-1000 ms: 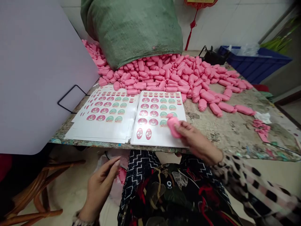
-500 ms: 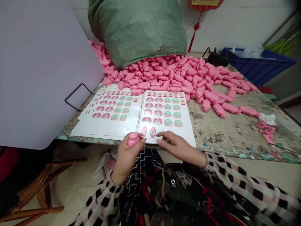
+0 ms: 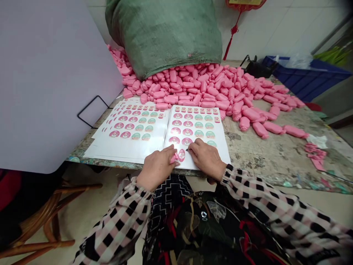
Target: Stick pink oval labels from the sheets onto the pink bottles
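The left hand [image 3: 156, 169] curls shut around a small pink plastic bottle [image 3: 174, 158], its end showing just beside an oval pink label [image 3: 181, 155] on a glossy sticker sheet [image 3: 198, 125]. The right hand [image 3: 206, 160] presses on the sheet, fingers close together. The bottle looks light and slick, best held around its body. Beyond, a worn table [image 3: 273, 158] bears pink bottles [image 3: 204, 88] heaped against a green woven sack [image 3: 162, 36].

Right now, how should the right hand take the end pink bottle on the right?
With the right hand, around its middle, probably, coming from the near side over the table. The pink plastic bottle lies on its side, long body across the view; a neighbouring bottle sits at its left end, so the near flank looks free.
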Demonstrator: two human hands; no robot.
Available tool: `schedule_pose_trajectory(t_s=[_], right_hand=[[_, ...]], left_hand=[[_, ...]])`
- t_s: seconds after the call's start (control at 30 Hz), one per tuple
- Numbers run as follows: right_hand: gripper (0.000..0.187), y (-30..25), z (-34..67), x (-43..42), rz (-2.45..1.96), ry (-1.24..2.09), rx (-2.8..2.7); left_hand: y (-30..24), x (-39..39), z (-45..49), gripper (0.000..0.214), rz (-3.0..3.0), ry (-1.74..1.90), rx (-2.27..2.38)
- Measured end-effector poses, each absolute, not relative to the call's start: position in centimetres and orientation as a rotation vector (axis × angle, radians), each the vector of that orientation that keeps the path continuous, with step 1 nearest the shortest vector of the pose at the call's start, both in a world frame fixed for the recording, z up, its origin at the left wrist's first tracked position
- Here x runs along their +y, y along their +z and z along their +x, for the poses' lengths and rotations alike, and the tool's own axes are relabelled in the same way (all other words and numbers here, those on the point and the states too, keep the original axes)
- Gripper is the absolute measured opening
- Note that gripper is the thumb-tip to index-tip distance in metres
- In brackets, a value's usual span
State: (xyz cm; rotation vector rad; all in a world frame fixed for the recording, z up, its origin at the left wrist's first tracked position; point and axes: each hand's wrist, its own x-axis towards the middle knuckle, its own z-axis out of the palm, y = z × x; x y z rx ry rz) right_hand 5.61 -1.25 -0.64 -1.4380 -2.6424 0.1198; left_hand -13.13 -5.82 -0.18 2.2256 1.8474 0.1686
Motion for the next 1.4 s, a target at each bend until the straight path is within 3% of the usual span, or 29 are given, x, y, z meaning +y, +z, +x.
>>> schedule_pose_trajectory(t_s=[0.37,1.4], right_hand=[[0.028,-0.4,5.9,-0.4,-1.327,0.090,-2.741],[0.021,-2.1,5.7,-4.0,-1.350,0.484,-2.497]], left_hand=[[-0.1,-5.6,-13.4,0.044,2.222,0.139,1.808],[-1.0,-5.4,-13.8,0.049,2.216,0.217,1.708]])
